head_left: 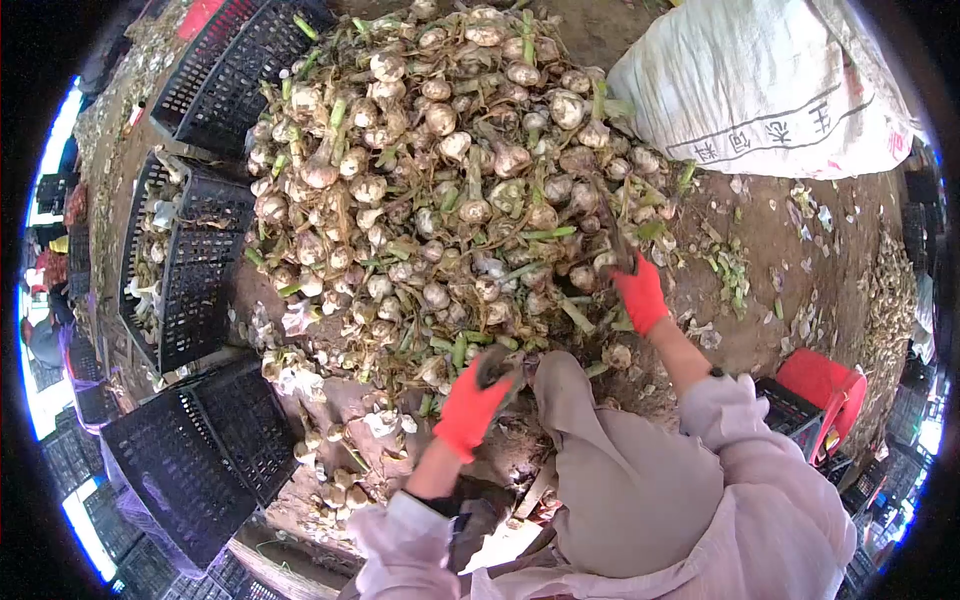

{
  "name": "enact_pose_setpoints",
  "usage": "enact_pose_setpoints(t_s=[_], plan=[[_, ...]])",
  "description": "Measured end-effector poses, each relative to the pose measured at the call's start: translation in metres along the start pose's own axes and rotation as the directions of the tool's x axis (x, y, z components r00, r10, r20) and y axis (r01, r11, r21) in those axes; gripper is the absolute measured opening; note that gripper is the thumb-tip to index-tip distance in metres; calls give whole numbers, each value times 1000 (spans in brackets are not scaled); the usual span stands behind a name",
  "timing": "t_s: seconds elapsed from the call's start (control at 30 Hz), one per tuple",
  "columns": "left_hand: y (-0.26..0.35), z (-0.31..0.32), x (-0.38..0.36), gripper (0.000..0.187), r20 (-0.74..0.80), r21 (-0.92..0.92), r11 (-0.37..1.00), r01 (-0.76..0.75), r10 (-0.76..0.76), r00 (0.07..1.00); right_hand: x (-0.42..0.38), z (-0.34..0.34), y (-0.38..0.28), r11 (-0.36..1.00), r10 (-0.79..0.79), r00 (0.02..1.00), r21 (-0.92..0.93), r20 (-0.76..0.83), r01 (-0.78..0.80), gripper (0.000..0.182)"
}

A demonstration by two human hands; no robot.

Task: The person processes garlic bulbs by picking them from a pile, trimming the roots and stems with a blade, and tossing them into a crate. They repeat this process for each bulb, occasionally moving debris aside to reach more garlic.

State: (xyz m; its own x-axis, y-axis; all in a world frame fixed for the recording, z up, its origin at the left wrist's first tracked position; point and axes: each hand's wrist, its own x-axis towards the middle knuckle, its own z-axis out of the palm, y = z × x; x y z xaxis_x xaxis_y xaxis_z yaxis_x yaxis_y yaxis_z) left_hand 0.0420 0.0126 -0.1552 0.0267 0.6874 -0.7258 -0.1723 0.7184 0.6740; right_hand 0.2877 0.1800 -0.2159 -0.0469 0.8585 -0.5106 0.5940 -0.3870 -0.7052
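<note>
A large heap of garlic bulbs (440, 190) with green and dry stalks lies on the ground in front of me. My right hand (638, 290), in a red glove with dark fingers, reaches into the heap's right edge. From its closed fingers a long dark narrow thing (612, 220) runs up over the bulbs. My left hand (472, 405), gloved the same way, is at the near edge of the heap beside my knee. Its dark fingers are curled in, and I cannot tell what they hold.
Black plastic crates (195, 265) stand along the left, one with garlic in it. A white woven sack (760, 90) lies at the upper right. Near my right elbow is a red seat-like object (822, 390). Loose bulbs (342, 490) and peelings litter the dirt floor.
</note>
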Motion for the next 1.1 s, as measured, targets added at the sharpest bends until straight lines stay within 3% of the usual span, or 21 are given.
enact_pose_setpoints(t_s=[0.07,0.13,0.2,0.23,0.33,0.37,0.4,0.47,0.5,0.6,0.63,0.8,0.9,0.93,0.97,1.0,1.07,1.1], plan=[[30,32,19,61,-41,-163,971,-174,170,985,-32,4,-19,920,-35,991,390,131,-19,42],[43,54,31,71,13,-286,914,-289,306,952,-59,7,-36,725,-156,946,683,286,-87,38],[42,63,33,77,-68,-431,801,-415,430,900,-69,7,-50,779,-108,873,586,475,-222,38],[48,53,22,78,-61,-372,866,-336,338,939,-72,7,-58,802,-79,821,526,565,-285,39],[47,30,6,71,-34,-296,942,-161,158,987,-64,-13,-74,930,-182,693,352,698,-110,39],[41,25,4,64,-28,-313,922,-229,232,972,-67,-20,-90,973,-197,717,222,669,61,41],[42,24,-3,62,-61,-246,939,-241,233,970,-70,-23,-98,938,-324,717,112,618,328,43],[50,26,-17,59,-105,-105,961,-257,246,964,-76,-26,-107,649,-567,619,-167,544,742,48],[38,27,-11,59,-94,-210,935,-286,271,958,-77,-24,-109,562,-606,543,-171,581,810,55],[39,33,-14,57,-135,195,841,-505,533,835,-85,-16,-110,462,-635,454,-164,625,872,54],[34,34,-15,55,-172,57,860,-507,509,844,-87,-13,-111,463,-603,465,-190,648,866,54],[39,34,-19,49,-120,68,864,-500,504,855,-93,-9,-118,442,-456,518,-321,724,838,50],[17,33,-23,45,-126,36,885,-464,465,877,-75,-9,-96,425,-649,487,-252,585,869,38],[9,32,-25,45,-131,8,895,-445,442,887,-61,-13,-80,514,-581,623,-357,524,780,36],[21,36,-32,44,-68,-150,858,-491,487,871,-43,-20,-62,590,-504,742,-451,443,670,34],[34,36,-38,51,-77,-86,794,-602,597,799,-36,-23,-61,648,-415,837,-530,356,547,32],[33,40,-38,57,-195,-179,835,-520,487,851,-51,-25,-73,857,-268,877,-317,400,407,38],[30,38,-33,70,-196,-210,831,-514,480,855,-62,-25,-81,930,-196,886,-207,420,304,41]])
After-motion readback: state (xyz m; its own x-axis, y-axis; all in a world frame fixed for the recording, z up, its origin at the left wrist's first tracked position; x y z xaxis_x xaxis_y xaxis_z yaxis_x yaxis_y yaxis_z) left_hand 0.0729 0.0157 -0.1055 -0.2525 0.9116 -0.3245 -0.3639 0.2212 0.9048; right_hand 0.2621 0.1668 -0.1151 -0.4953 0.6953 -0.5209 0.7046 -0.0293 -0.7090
